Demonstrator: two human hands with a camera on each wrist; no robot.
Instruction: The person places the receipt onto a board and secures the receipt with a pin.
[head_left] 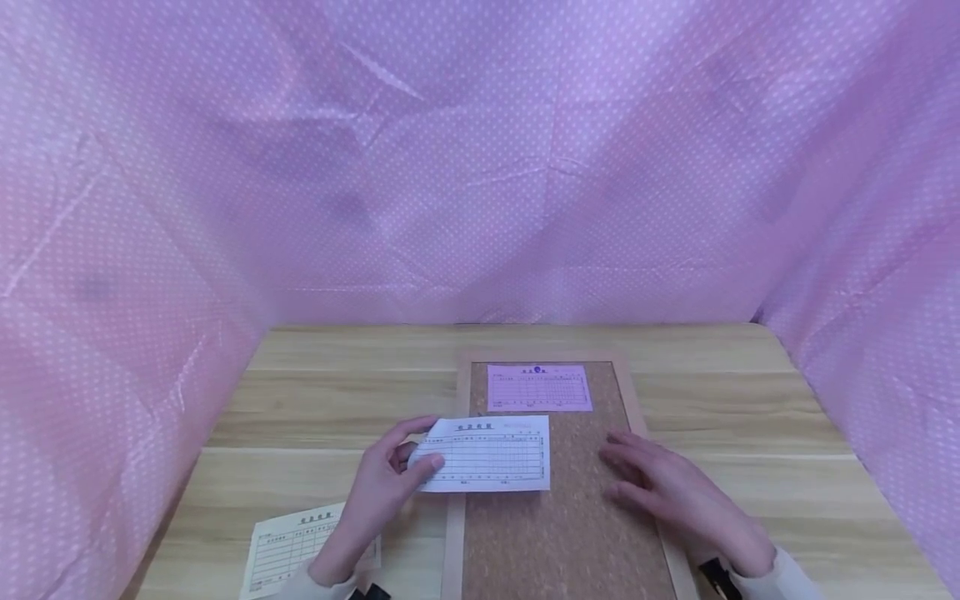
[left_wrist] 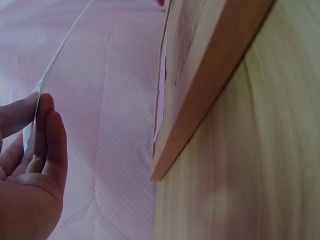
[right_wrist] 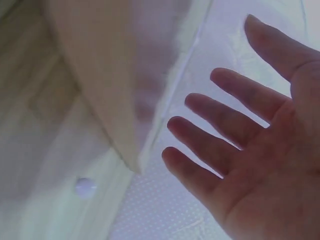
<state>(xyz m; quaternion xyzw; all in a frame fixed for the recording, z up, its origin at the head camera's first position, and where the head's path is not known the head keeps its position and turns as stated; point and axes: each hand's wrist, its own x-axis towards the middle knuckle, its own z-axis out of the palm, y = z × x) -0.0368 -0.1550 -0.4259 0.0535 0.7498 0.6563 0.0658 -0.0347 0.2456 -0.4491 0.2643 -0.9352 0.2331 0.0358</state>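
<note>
My left hand pinches the left end of a white printed form slip between thumb and fingers. The slip is held over a wood-framed cork board, and in the left wrist view its paper shows edge-on, raised above the board frame. My right hand hovers at the board's right edge, its fingers spread and holding nothing. Near the top of the board lies a pink form slip with a purple round pin at its upper edge.
A pale yellow form slip lies on the wooden table at front left, partly hidden by my left forearm. In the right wrist view a small pale purple round thing sits beside the board. Pink dotted cloth hangs around the table.
</note>
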